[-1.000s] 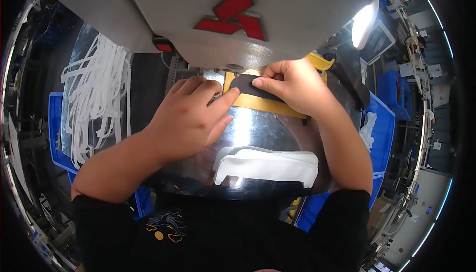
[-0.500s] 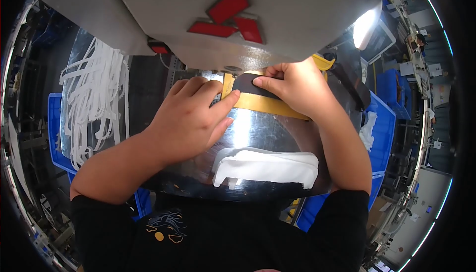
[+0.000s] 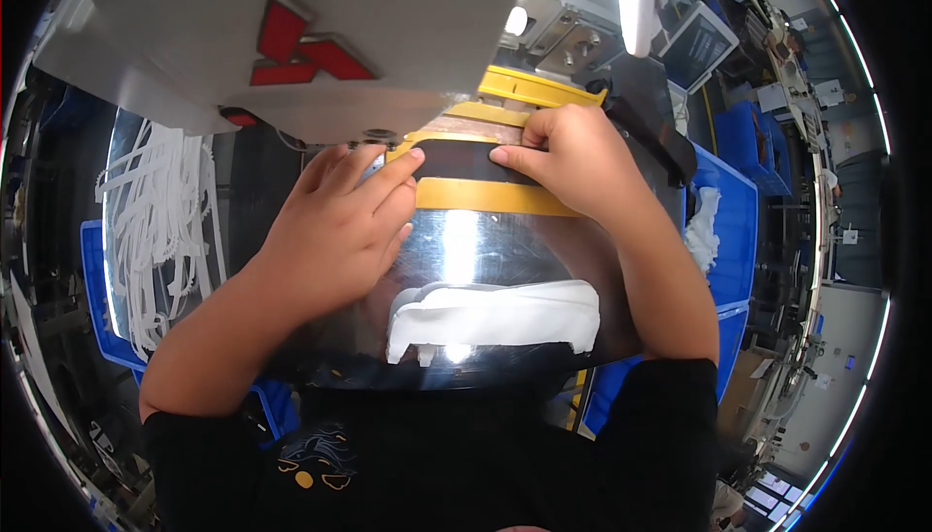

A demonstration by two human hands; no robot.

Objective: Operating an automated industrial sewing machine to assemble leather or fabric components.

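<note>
a dark flat piece [image 3: 456, 160] lies within a yellow frame [image 3: 495, 198] toward the far side of a shiny metal table [image 3: 427, 252]. the left hand [image 3: 340, 219], fingers outstretched, grasps nothing, a fingertip at its left end. the right hand's [image 3: 587, 158] thumb touches its right part; whether it pinches, i cannot tell. white pieces [image 3: 495, 316] lie near.

From my end, the worktop [image 3: 461, 252] looks like polished metal, glossy with fine scratches. I read the white pieces [image 3: 497, 314] and white strips [image 3: 160, 207] as matt cloth. The dark piece [image 3: 458, 161] shows me a matt, smooth face; the yellow plate [image 3: 497, 198] seems smooth plastic, the machine head [image 3: 199, 56] smooth painted metal, the blue bin [image 3: 733, 246] plastic.
</note>
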